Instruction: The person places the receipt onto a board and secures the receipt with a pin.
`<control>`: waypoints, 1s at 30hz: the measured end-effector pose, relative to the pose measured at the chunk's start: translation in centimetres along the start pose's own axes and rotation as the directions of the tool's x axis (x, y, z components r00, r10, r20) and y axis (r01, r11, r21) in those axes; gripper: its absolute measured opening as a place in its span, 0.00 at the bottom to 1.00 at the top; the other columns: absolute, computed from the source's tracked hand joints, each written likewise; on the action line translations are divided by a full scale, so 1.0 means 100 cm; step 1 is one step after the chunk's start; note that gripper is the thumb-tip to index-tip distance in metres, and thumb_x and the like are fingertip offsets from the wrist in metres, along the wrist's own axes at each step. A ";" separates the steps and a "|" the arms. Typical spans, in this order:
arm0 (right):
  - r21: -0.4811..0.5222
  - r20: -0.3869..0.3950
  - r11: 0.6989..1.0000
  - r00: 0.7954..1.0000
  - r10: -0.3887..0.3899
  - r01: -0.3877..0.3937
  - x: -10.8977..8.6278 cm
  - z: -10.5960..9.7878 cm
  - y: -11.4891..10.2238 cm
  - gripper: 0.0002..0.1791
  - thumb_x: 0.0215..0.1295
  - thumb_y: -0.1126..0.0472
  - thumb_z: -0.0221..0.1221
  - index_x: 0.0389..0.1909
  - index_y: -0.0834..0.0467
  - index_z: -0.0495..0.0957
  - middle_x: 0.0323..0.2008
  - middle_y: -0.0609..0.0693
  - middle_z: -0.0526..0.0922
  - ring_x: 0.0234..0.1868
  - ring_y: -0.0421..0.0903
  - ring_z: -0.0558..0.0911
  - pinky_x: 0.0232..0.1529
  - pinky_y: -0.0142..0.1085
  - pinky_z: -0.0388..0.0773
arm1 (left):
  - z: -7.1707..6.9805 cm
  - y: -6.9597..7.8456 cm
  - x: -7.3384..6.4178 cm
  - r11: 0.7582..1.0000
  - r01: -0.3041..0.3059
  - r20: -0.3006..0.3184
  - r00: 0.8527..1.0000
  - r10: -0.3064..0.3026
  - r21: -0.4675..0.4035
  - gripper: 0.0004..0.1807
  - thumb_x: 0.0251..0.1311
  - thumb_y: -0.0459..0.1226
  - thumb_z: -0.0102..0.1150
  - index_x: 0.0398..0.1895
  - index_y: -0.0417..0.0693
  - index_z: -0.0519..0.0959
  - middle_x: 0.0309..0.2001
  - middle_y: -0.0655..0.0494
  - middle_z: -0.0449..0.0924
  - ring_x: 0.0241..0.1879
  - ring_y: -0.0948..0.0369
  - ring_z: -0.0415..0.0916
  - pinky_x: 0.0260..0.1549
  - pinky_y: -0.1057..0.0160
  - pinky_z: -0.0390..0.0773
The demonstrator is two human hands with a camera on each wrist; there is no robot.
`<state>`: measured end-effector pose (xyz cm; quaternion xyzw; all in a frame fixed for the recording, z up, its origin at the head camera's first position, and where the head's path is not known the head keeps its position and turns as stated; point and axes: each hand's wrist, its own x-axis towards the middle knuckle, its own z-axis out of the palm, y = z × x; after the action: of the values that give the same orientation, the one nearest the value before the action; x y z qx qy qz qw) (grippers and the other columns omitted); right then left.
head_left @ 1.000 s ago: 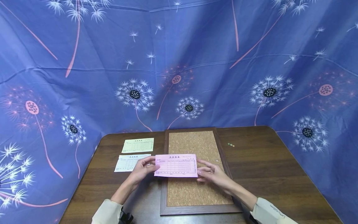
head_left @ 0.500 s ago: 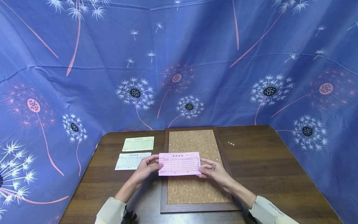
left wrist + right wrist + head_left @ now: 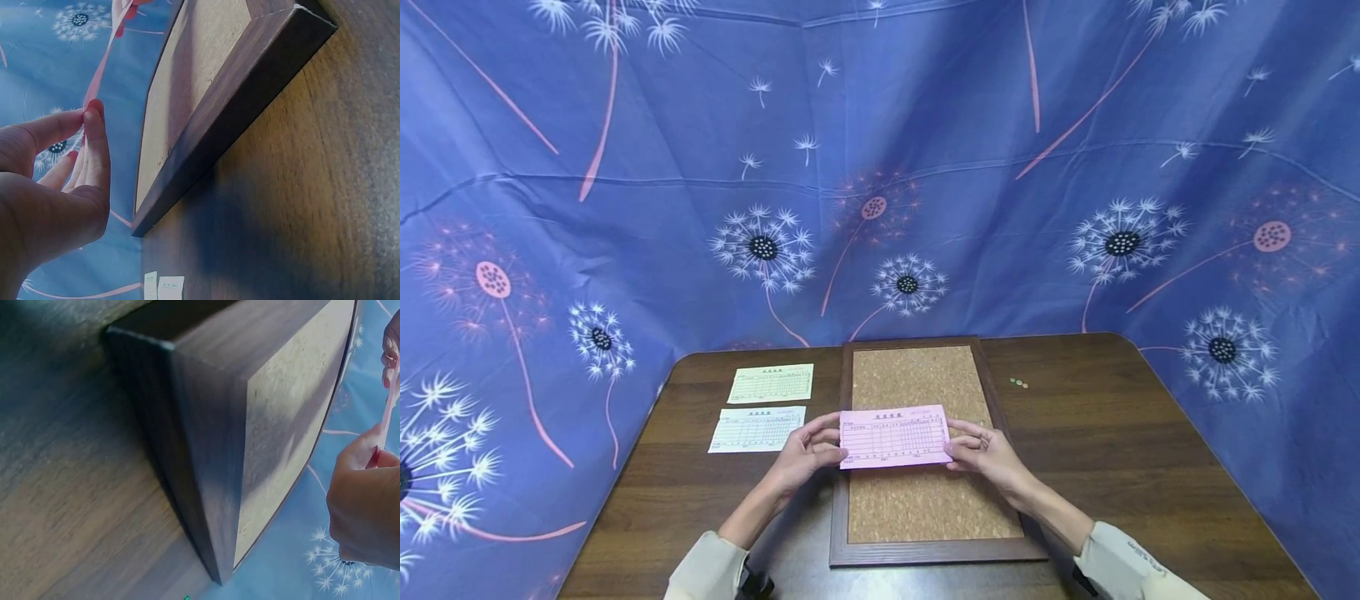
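one pink rectangular paper slip [image 3: 895, 436] hung above the brown-framed cork board [image 3: 928, 515], clearance uncertain; left hand [image 3: 807, 457] and right hand [image 3: 992, 458] pinched opposite ends, apparently to keep it flat.

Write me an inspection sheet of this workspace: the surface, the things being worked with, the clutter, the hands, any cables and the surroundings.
Surface: dark wood-grain table, with a framed cork board lying on it.
Job's things: pink printed slip, held above the board and apart from it.
Clutter: yellow-green slip and pale blue slip flat on the table, left of the board; a few small round pieces to its right, too small to identify.
Grippers: bare hands here; left hand pinches the pink slip's left end, right hand its right end.
Cables: nothing seen.
Surroundings: blue cloth with a dandelion print, behind the table and along both sides.
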<state>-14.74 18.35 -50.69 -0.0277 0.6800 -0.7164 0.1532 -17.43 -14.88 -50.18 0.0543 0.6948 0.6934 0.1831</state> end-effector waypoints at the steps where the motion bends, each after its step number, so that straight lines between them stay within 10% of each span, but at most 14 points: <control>1: -0.004 -0.001 1.000 1.000 -0.002 0.002 0.000 -0.001 0.000 0.36 0.68 0.71 0.60 0.73 0.76 0.57 0.39 0.47 0.88 0.39 0.37 0.86 0.45 0.32 0.87 | 0.000 0.000 0.000 1.000 -0.001 0.003 1.000 0.001 0.002 0.38 0.59 0.25 0.63 0.74 0.33 0.63 0.50 0.46 0.85 0.38 0.67 0.85 0.41 0.70 0.83; 30: -0.110 -0.046 0.994 0.999 0.004 -0.010 0.014 -0.020 -0.004 0.32 0.69 0.69 0.61 0.70 0.77 0.62 0.38 0.52 0.90 0.34 0.37 0.86 0.41 0.34 0.88 | 0.008 -0.005 0.019 0.997 -0.048 0.021 0.999 0.047 0.053 0.41 0.60 0.23 0.62 0.77 0.36 0.60 0.53 0.36 0.82 0.37 0.67 0.84 0.41 0.71 0.82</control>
<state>-16.60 19.91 -50.70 -0.0174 0.7220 -0.6777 0.1385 -18.85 -13.49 -51.02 0.0825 0.7099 0.6780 0.1719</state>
